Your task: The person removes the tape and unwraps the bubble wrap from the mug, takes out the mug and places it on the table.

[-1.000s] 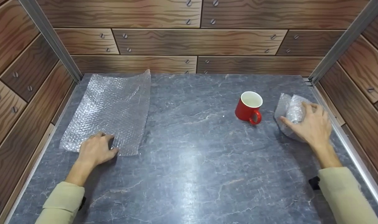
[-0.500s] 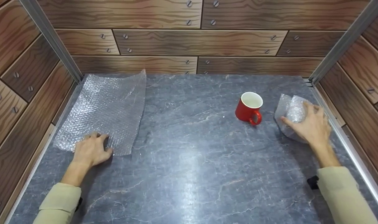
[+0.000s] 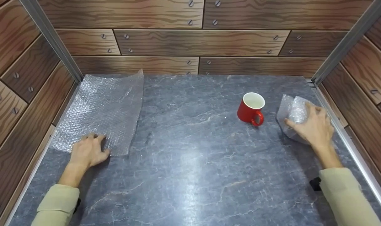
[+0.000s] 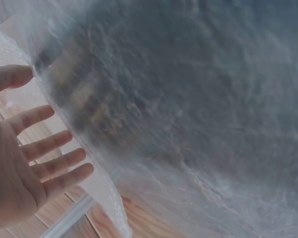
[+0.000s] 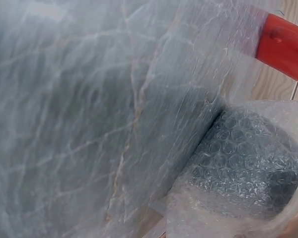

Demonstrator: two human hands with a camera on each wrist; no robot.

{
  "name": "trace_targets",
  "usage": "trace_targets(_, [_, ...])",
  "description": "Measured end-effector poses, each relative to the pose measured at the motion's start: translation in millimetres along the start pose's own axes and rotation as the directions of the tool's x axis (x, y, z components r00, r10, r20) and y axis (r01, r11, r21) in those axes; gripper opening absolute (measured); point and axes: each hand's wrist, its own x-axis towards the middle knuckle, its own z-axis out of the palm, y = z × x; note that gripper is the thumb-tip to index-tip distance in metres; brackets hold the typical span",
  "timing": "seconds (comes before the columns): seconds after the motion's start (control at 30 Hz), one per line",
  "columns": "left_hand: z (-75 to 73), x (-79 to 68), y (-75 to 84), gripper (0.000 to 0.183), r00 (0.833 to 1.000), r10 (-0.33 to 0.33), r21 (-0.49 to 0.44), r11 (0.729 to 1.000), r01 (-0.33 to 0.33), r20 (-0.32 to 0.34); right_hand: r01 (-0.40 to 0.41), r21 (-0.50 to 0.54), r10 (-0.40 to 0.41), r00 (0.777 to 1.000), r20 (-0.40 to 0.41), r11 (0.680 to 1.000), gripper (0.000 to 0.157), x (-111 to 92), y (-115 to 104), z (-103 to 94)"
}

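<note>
At the left of the table lies a flat sheet of bubble wrap [image 3: 99,106], its far right corner curling up. My left hand [image 3: 87,151] rests on the near edge of this sheet. In the left wrist view, the fingers [image 4: 54,144] look spread and mostly straight along the sheet's edge. At the far right, my right hand [image 3: 317,128] holds a rolled bundle of bubble wrap [image 3: 297,113], thumb on one side and fingers on the other. What lies inside the bundle is hidden. A red mug [image 3: 249,110] with a white inside stands upright left of the bundle, handle toward me.
The grey marbled table [image 3: 190,175] has wood-patterned walls [image 3: 196,42] at the back and both sides. Metal posts [image 3: 50,40] rise at the back corners, and a metal rail [image 3: 356,157] runs along the right edge.
My left hand has slid left along with the bubble wrap sheet, bringing the sheet nearer the left wall. The right hand, the bundle and the mug have stayed in place.
</note>
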Motion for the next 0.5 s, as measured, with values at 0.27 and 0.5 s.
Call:
trace_targets(0.27, [0.7, -1.8, -1.3, 0.064, 1.0, 0.011, -0.004, 1.0, -0.011, -0.028, 0.01, -0.024, -0.01, 1.0, 0.001, 1.0, 0.11, -0.8, 0.3, 1.3])
trace_targets(0.5, [1.1, -2.8, -0.6, 0.062, 0.998, 0.019, -0.016, 1.0, -0.02, -0.052, 0.02, -0.038, -0.02, 1.0, -0.013, 0.999, 0.103, -5.6, 0.5, 0.5])
